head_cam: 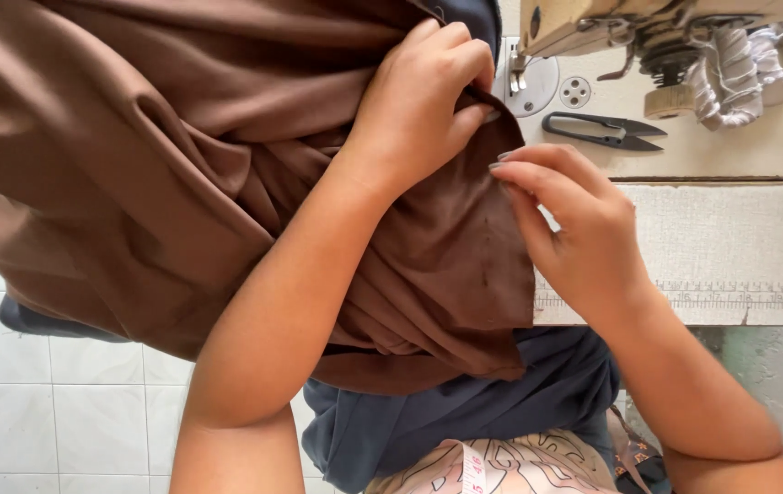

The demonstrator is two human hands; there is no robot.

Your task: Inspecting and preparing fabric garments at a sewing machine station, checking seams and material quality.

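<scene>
In the head view, the left hand (419, 101) is seen clenched on a fold of the brown fabric (135, 174), its fingers curled tight and the knuckles raised, close to the presser foot of the sewing machine (593, 23) at the far edge of the counter (739, 229). The right hand (579, 224) is held half open, thumb and forefinger brought together on the right-hand edge of the same fabric, the remaining fingers bent loosely. The brown fabric is draped in a large bunch over the counter's left part and hangs down past its near edge, over a dark blue cloth (465, 416) lying across the lap. Bare counter is left to the right of the hands, where black thread snips (604, 130) lie just in front of the machine and a printed ruler strip (739, 297) runs along the near edge. Both forearms are angled upward from the lower frame, the left crossing over the fabric, the right wrist bent inward.
</scene>
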